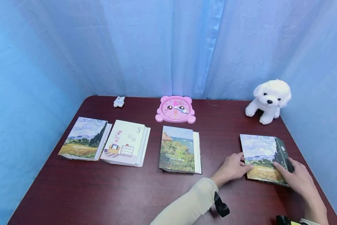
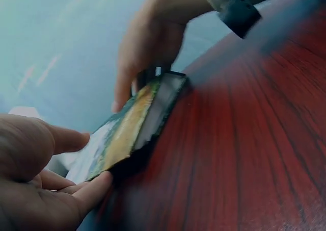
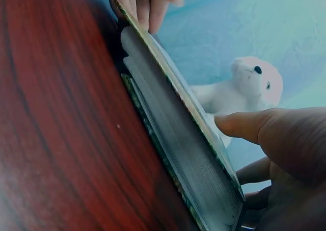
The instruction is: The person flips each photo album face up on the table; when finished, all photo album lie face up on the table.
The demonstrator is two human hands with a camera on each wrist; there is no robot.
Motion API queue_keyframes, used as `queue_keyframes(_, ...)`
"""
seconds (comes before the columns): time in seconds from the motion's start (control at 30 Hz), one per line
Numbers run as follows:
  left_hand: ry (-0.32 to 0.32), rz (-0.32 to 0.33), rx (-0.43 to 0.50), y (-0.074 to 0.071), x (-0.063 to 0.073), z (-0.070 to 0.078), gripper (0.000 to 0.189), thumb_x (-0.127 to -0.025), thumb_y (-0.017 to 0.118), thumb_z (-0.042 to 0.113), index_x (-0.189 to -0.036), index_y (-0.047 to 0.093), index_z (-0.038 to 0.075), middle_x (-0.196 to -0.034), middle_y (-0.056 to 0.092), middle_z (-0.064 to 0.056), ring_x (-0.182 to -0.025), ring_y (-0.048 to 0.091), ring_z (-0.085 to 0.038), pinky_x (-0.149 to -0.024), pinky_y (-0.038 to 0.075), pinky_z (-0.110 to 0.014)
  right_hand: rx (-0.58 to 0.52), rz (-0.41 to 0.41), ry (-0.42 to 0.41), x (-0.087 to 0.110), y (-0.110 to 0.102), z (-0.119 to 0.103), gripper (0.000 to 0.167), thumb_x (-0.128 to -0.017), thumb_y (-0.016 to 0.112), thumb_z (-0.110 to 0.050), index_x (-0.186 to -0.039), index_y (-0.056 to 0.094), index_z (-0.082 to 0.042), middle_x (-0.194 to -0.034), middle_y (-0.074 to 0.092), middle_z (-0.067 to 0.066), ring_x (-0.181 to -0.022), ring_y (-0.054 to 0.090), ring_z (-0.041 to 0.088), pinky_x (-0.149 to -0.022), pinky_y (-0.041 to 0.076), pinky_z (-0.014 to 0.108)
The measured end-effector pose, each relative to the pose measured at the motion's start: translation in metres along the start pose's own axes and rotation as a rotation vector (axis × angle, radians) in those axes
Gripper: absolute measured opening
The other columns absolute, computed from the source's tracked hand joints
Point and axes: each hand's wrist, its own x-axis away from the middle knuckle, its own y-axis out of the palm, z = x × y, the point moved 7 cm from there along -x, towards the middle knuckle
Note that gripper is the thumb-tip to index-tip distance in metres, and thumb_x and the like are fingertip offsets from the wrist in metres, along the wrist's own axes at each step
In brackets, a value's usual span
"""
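A thick photo album (image 1: pixel 258 159) with a painted field and cloudy sky on its cover lies at the right of the table. My left hand (image 1: pixel 233 167) is at its left edge. Those fingers (image 2: pixel 94 190) touch the cover's edge, while the thumb stands apart above it. From the other side, my right hand (image 1: pixel 301 179) grips the dark spine, thumb over the cover and fingers against the spine. In the right wrist view the page block (image 3: pixel 178 134) shows between the covers, and the top cover stands a little off the pages near my left fingers.
Left of my hands lie a seaside-cover album (image 1: pixel 176 150), a white album with a drawn room (image 1: pixel 124 143) and another field-cover album (image 1: pixel 84 137). Behind them are a pink bear clock (image 1: pixel 175 109) and a small white figure (image 1: pixel 119 102). A white plush dog (image 1: pixel 269 101) sits at the back right.
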Motion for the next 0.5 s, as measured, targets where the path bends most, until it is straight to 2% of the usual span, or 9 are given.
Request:
queue_keyframes(0.1, 0.048, 0.013, -0.049, 0.003, -0.001, 0.003, 0.054, -0.086, 0.070, 0.032, -0.135, 0.053, 0.016, -0.105, 0.064, 0.011, -0.093, 0.061, 0.005, -0.084, 0.043, -0.009, -0.009, -0.029, 0.020, 0.000, 0.000, 0.001, 0.095, -0.097, 0.038, -0.056, -0.142, 0.007, 0.021, -0.137, 0.017, 0.050, -0.124, 0.021, 0.065, -0.090, 0.030, 0.072)
queue_keyframes(0.27, 0.087, 0.036, -0.035, 0.005, -0.003, 0.002, 0.060, -0.083, 0.072, 0.024, -0.138, 0.051, 0.015, -0.107, 0.065, 0.014, -0.089, 0.062, 0.009, -0.088, 0.040, -0.006, -0.087, -0.051, 0.081, 0.003, -0.002, 0.003, 0.092, -0.096, 0.037, -0.058, -0.147, 0.006, 0.012, -0.141, 0.017, 0.047, -0.124, 0.022, 0.064, -0.088, 0.033, 0.070)
queue_keyframes(0.47, 0.128, 0.042, -0.099, 0.004, -0.005, 0.004, 0.050, -0.082, 0.074, 0.023, -0.130, 0.059, 0.015, -0.095, 0.065, 0.013, -0.081, 0.061, 0.011, -0.072, 0.039, -0.001, -0.291, -0.057, 0.067, 0.006, -0.001, 0.010, 0.083, -0.098, 0.038, -0.053, -0.151, 0.009, 0.004, -0.148, 0.011, 0.041, -0.132, 0.015, 0.060, -0.093, 0.032, 0.067)
queue_keyframes(0.5, 0.140, 0.046, -0.120, 0.004, -0.005, 0.006, 0.049, -0.082, 0.074, 0.023, -0.128, 0.061, 0.014, -0.091, 0.065, 0.013, -0.078, 0.060, 0.011, -0.070, 0.039, -0.001, -0.317, -0.060, 0.069, 0.007, -0.002, 0.012, 0.082, -0.097, 0.039, -0.053, -0.152, 0.010, 0.001, -0.150, 0.010, 0.039, -0.134, 0.015, 0.058, -0.095, 0.038, 0.059)
